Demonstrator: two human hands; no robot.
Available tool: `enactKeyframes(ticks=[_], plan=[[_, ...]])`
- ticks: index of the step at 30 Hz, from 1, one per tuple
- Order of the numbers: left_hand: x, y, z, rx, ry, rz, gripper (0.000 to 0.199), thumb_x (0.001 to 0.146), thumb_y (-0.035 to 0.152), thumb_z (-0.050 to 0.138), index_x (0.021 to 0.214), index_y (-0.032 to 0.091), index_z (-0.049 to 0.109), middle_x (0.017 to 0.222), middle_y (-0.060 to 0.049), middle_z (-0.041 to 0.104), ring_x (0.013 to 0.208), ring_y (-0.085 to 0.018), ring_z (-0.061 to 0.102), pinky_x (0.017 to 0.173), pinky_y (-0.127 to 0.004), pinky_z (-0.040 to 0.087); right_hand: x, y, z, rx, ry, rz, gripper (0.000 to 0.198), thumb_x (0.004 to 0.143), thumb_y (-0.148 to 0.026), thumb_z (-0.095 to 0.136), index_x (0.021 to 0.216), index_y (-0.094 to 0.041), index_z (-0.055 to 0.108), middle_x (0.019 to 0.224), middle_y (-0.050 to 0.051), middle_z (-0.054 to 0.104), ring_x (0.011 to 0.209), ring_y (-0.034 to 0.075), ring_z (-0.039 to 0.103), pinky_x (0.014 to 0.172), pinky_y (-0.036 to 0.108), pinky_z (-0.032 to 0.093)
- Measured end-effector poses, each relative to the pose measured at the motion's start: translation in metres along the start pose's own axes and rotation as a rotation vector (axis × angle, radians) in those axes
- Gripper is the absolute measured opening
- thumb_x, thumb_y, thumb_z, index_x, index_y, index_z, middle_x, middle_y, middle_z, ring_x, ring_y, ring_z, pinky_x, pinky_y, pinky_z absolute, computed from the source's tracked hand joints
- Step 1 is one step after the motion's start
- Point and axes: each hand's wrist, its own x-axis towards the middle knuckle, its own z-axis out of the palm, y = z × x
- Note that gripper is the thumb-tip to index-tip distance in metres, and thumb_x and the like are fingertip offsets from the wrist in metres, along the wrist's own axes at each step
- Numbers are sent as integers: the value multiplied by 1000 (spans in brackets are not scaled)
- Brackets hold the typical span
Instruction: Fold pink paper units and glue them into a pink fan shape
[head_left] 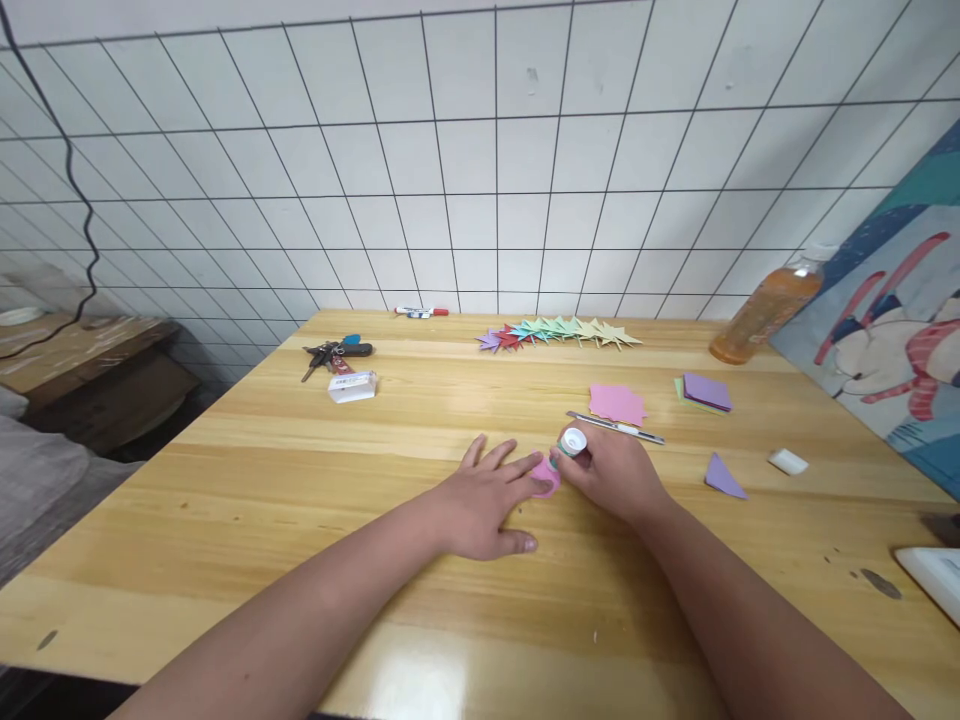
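Note:
My left hand (487,500) lies on the table with its fingers spread, and its fingertips press on a small pink paper piece (546,484). Closed round a glue stick (573,442) with a white end and a greenish body, my right hand (611,470) holds it tilted over that paper. The stick's lower tip is hidden by the fingers. Just beyond the right hand are a slim utility knife (616,428) and a stack of pink paper sheets (616,402). A folded purple paper triangle (724,476) and a white cap (787,461) lie to the right.
Along the back stands a row of pointed folded-paper pieces (562,332) near a marker (421,312). Keys (337,352) and a white block (352,387) are at left. Purple paper squares (706,391), a bottle (766,312) and a picture panel (900,300) are at right.

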Motion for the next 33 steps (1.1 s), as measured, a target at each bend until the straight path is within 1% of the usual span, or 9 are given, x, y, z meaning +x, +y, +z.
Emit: enactKeyframes(ticks=[8, 14, 22, 29, 31, 33], plan=[[2, -1, 1, 2, -8, 1, 69, 73, 60, 46, 133, 36, 22, 146, -2, 12, 132, -35, 4, 99, -62, -1, 1, -1, -4, -20, -39, -30, 19, 77, -38, 49, 68, -21, 49, 54, -2, 57, 51, 13, 50, 48, 23, 23], [1, 0, 0, 5, -14, -6, 66, 73, 59, 46, 131, 36, 25, 146, -1, 11, 132, -34, 5, 100, -60, -1, 0, 2, -9, -4, -95, -59, 18, 77, -36, 48, 72, -20, 53, 57, 0, 57, 53, 13, 51, 49, 23, 25], [1, 1, -1, 0, -13, -9, 66, 73, 60, 45, 131, 35, 25, 146, -2, 12, 132, -34, 6, 100, -61, 0, -1, 2, -10, -20, -113, -83, 16, 76, -35, 49, 70, -20, 50, 54, -2, 55, 50, 12, 48, 49, 22, 24], [1, 3, -3, -1, -23, -19, 65, 73, 58, 46, 131, 35, 26, 146, -2, 12, 132, -34, 4, 100, -61, -1, -2, 3, -10, -42, -89, -111, 15, 74, -34, 48, 68, -20, 51, 53, -1, 55, 48, 12, 47, 48, 23, 23], [1, 2, -3, -2, -21, -16, 65, 73, 58, 46, 131, 36, 26, 146, -2, 12, 132, -34, 5, 100, -61, -1, -3, 3, -11, -40, -65, -100, 16, 74, -34, 48, 66, -20, 51, 53, -1, 55, 48, 13, 48, 49, 23, 24], [1, 2, -2, -6, -22, -12, 65, 74, 59, 45, 131, 36, 25, 147, -1, 11, 132, -34, 5, 99, -61, -1, -4, 4, -12, -12, -12, -60, 17, 74, -35, 49, 66, -20, 51, 53, -1, 56, 49, 13, 49, 49, 23, 25]])
